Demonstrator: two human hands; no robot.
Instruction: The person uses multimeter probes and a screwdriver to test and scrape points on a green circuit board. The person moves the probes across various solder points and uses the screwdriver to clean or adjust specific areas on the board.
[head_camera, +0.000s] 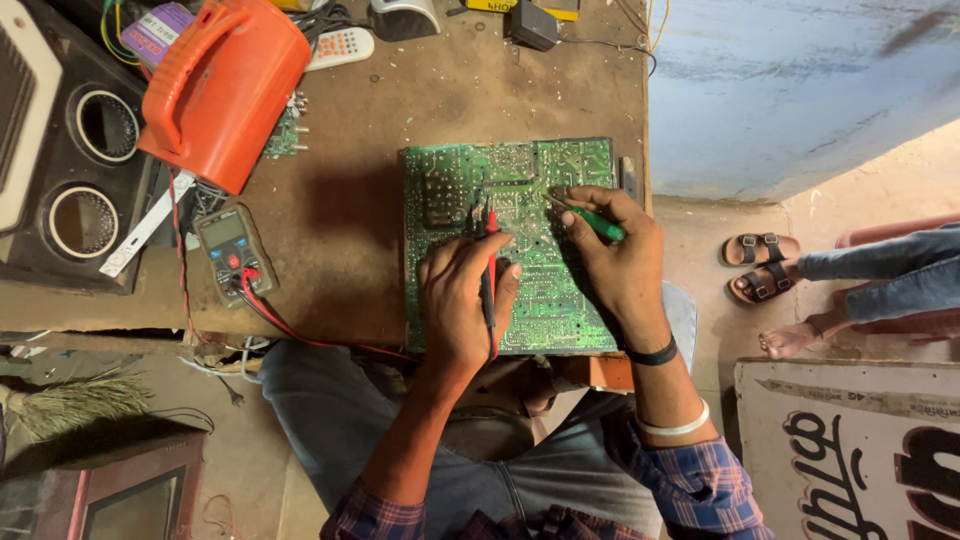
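Observation:
A green circuit board (530, 180) lies solder side up on the brown workbench (350, 200). My left hand (462, 300) rests on the board and grips both the red and black multimeter probes (490, 270), with their tips touching the board near its middle. My right hand (612, 255) holds a green-handled tool (600, 224) whose tip points at the board's upper middle. A red lead (300, 330) runs from the probes to a grey multimeter (228, 248) at the bench's left.
An orange plastic container (222, 90) sits at upper left beside a black speaker box (70, 150). A white remote (340, 46) and a black adapter (532, 24) lie at the bench's back. Another person's sandalled feet (765, 265) are on the floor at right. A painted signboard (850, 450) leans lower right.

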